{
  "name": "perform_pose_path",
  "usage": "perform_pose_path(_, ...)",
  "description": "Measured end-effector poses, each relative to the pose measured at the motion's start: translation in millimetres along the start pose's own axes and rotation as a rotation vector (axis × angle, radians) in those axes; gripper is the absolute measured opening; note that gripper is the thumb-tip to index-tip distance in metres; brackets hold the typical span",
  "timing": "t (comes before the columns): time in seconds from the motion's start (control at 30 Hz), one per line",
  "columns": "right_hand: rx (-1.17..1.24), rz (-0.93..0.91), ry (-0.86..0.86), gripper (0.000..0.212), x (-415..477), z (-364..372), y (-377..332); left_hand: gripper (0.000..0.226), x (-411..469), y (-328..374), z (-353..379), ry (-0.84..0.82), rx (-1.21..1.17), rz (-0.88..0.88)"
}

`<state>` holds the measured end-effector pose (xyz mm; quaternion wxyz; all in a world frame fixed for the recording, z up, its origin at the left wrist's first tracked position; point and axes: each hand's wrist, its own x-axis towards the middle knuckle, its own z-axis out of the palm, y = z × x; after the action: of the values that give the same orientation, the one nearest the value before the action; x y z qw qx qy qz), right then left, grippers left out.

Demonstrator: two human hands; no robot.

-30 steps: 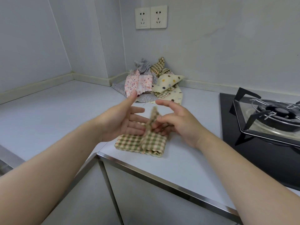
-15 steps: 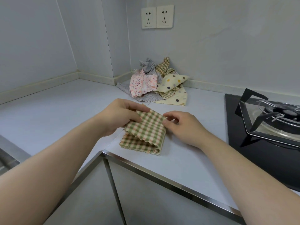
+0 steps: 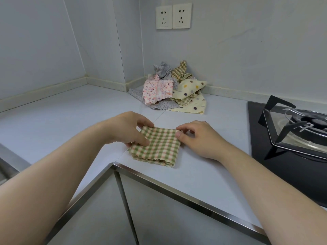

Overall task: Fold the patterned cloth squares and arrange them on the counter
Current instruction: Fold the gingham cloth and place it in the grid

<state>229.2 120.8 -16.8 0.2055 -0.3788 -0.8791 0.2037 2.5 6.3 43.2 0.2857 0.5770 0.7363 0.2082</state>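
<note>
Cloth first: a green-and-pink checked cloth [image 3: 157, 147] lies folded into a small, layered square on the pale counter [image 3: 70, 112], close to the front edge where the metal trim [image 3: 177, 190] turns its inner corner. Its wavy cut edges face the person.

Both hands are on it. The left hand [image 3: 127, 128] grips the square's left side — the thumb lies on top near the left edge and the curled fingers close over the far left corner. The right hand [image 3: 198, 138] pinches the far right corner between thumb and forefinger, with its other fingers tucked loosely behind.

Farther back, against the wall and below a pair of wall sockets [image 3: 173, 15], sits a loose pile of cloths [image 3: 177, 101], well apart from the folded one. A pink speckled cloth [image 3: 156, 91] lies at its front, a cream dotted cloth [image 3: 190, 86] to the right, and a grey cloth [image 3: 161, 69] and another checked piece stick up behind.

On the right, a black gas hob [image 3: 283, 165] is set into the counter, just beside the right forearm.
</note>
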Motion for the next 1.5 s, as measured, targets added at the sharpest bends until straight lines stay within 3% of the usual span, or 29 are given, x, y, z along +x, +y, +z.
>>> perform_pose_path(0.1,-0.021,-0.011,-0.006,0.042,-1.3,-0.5,-0.2,0.073,3.4,-3.0,0.4,0.028,0.089,0.004)
perform_pose_path(0.27,0.053,-0.007,0.001,0.049,-1.8,0.1,-4.1,0.038,15.9,-9.1,20.2,0.282,0.250,0.033)
perform_pose_path(0.4,0.195,-0.015,0.020,0.024,-2.7,-0.8,-6.4,0.031,22.5,-17.3,33.5,0.255,0.369,0.145)
perform_pose_path(0.53,0.289,-0.023,0.006,0.004,-6.3,-5.2,-9.7,0.011,22.2,-15.0,34.4,0.250,0.253,0.159)
perform_pose_path(0.6,0.341,-0.003,-0.001,0.006,-6.1,-6.7,-10.8,0.009,20.2,-11.9,32.2,0.249,0.155,0.154)
perform_pose_path(0.77,0.560,0.012,-0.015,0.005,-6.8,-12.8,-17.5,0.017,9.3,-1.4,13.7,0.269,-0.352,0.214)
perform_pose_path(0.97,0.689,-0.052,-0.077,0.006,-12.1,-17.8,-21.6,0.023,-0.8,11.5,-5.7,0.258,-0.306,0.264)
perform_pose_path(1.17,1.008,-0.070,-0.218,0.006,-15.5,-29.3,-24.8,0.020,-8.4,16.4,-10.5,0.196,-0.468,0.241)
perform_pose_path(1.4,0.708,-0.074,-0.135,0.022,-15.4,-21.7,-26.3,0.016,-6.5,16.2,-11.1,0.210,-0.506,0.263)
perform_pose_path(1.5,0.674,-0.099,-0.065,0.039,-15.6,-21.8,-27.7,0.019,-4.7,14.6,-12.2,0.299,-0.466,0.308)
